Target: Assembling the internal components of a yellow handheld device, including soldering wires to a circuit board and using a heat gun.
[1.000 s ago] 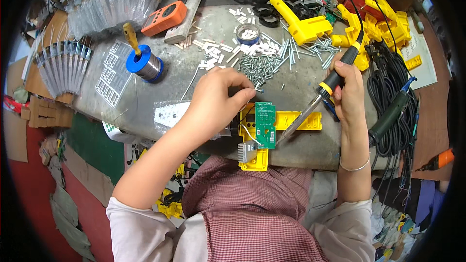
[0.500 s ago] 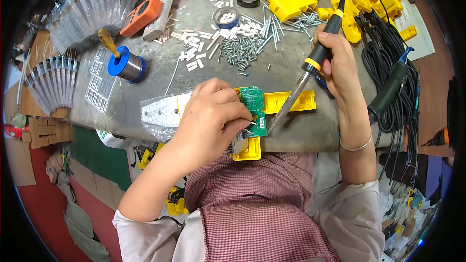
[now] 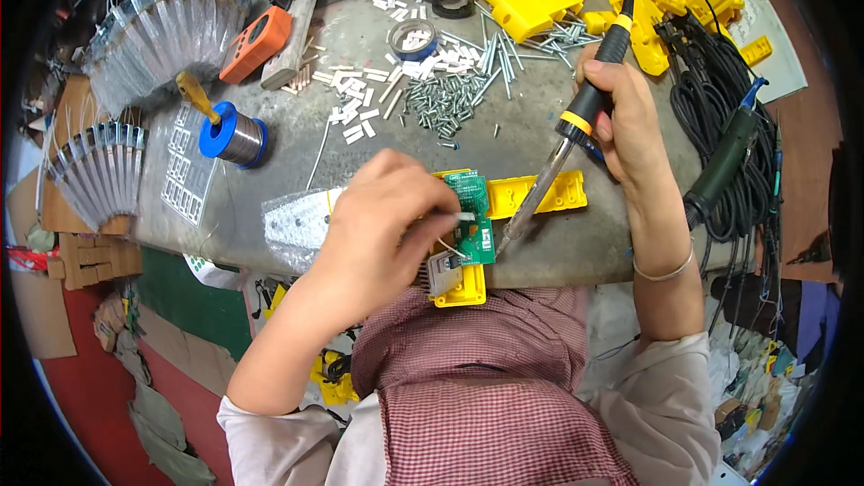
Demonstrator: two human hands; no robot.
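Observation:
A green circuit board (image 3: 477, 241) lies in a yellow plastic housing (image 3: 540, 196) near the table's front edge. Over the board's left side is my left hand (image 3: 382, 220), its thumb and forefinger pinching a small white piece (image 3: 464, 216) that looks like a wire end or sleeve. Just below those fingers a thin white wire (image 3: 453, 249) runs to the board, beside a grey metal block (image 3: 445, 274). My right hand (image 3: 625, 117) is wrapped round a soldering iron (image 3: 587, 106). The iron slants down left, its tip close to the board's right edge; contact is unclear.
A solder spool (image 3: 236, 137) and orange meter (image 3: 256, 45) stand at left. Farther back lie screws (image 3: 441, 101), white sleeves (image 3: 355, 94) and yellow housings (image 3: 517, 4). Coiled black cables (image 3: 711, 126) and a green-handled tool (image 3: 724, 166) lie right. Bubble-wrapped metal (image 3: 297, 225) rests left of the board.
My left fingertips have drawn back slightly left and up from the board, uncovering more of it and the metal block. The soldering iron stays nearly in place, its tip still near the board's right edge.

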